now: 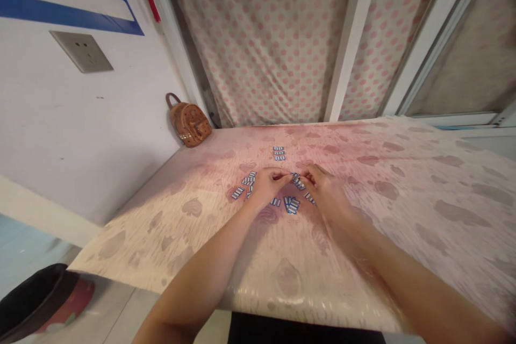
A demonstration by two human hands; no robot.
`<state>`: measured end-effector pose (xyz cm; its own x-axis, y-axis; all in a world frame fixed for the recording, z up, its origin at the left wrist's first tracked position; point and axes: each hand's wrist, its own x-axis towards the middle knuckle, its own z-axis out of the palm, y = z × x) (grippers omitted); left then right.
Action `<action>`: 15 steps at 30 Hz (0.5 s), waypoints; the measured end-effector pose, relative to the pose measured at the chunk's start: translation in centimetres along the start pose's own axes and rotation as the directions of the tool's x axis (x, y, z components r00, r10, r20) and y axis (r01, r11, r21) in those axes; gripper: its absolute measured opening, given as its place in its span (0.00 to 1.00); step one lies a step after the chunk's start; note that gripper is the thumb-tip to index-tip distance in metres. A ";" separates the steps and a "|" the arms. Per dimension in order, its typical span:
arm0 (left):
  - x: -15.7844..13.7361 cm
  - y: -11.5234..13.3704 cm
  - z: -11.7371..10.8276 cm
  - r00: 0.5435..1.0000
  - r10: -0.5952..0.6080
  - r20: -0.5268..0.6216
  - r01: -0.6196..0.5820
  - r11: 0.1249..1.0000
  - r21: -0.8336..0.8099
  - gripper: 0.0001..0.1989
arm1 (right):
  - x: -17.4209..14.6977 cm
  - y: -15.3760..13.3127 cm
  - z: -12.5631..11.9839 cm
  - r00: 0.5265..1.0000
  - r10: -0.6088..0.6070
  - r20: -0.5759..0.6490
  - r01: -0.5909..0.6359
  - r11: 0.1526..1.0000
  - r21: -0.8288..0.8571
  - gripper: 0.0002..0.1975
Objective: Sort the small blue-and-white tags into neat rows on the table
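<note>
small blue-and-white striped pieces (292, 205) lie scattered on the patterned tablecloth (288, 274), some between the left hand (266, 185) and right hand (324, 188), whose fingertips are narrowly spaced at them, though i cannot tell whether either grips one; beyond sits a tidy group (279, 153), with a brown bag (191, 123) by the left wall (100, 134), a dotted curtain (274, 37) behind

Two hands (264, 185), one backpack (192, 124), one socket (83, 52), seemingly ten-plus striped pieces (292, 205).
</note>
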<state>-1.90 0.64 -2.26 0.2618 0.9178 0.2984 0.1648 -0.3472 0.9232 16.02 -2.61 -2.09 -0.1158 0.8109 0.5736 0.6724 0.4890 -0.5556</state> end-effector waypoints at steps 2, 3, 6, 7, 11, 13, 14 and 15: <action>-0.1 0.0 -0.1 1.000 0.002 0.024 -0.002 1.000 -0.012 0.13 | 0.0 -0.2 -0.2 1.000 -0.023 0.012 0.024 0.999 -0.035 0.04; -0.1 0.0 -0.1 0.999 0.001 0.035 0.000 1.000 -0.018 0.13 | 0.1 -0.3 -0.3 0.999 -0.035 0.016 0.035 0.998 -0.053 0.05; -0.1 0.0 -0.1 0.999 -0.011 0.048 0.013 1.000 -0.027 0.15 | 0.1 -0.5 -0.4 0.997 -0.071 0.033 0.074 0.994 -0.086 0.07; -0.1 -0.1 -0.1 0.999 -0.017 0.050 0.018 0.999 -0.028 0.15 | 0.2 -0.5 -0.4 0.996 -0.080 0.038 0.083 0.992 -0.091 0.07; -0.1 -0.3 -0.1 0.997 -0.043 0.066 0.046 0.998 -0.040 0.15 | 0.2 -0.5 -0.4 0.992 -0.113 0.061 0.118 0.988 -0.101 0.09; -0.1 -0.3 -0.1 0.996 -0.060 0.072 0.063 0.997 -0.046 0.15 | 0.3 -0.4 -0.4 0.989 -0.132 0.072 0.139 0.985 -0.105 0.09; -0.1 -0.3 -0.1 0.995 -0.068 0.074 0.072 0.996 -0.047 0.15 | 0.3 -0.4 -0.4 0.988 -0.137 0.075 0.145 0.984 -0.102 0.09; -0.1 -0.4 -0.1 0.994 -0.075 0.074 0.079 0.996 -0.049 0.15 | 0.3 -0.4 -0.4 0.988 -0.138 0.074 0.145 0.984 -0.100 0.09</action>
<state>-2.11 0.74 -2.59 0.3185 0.9245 0.2093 0.1381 -0.2637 0.9547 16.06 -2.72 -1.49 -0.2611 0.7569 0.5991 0.7178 0.5672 -0.4037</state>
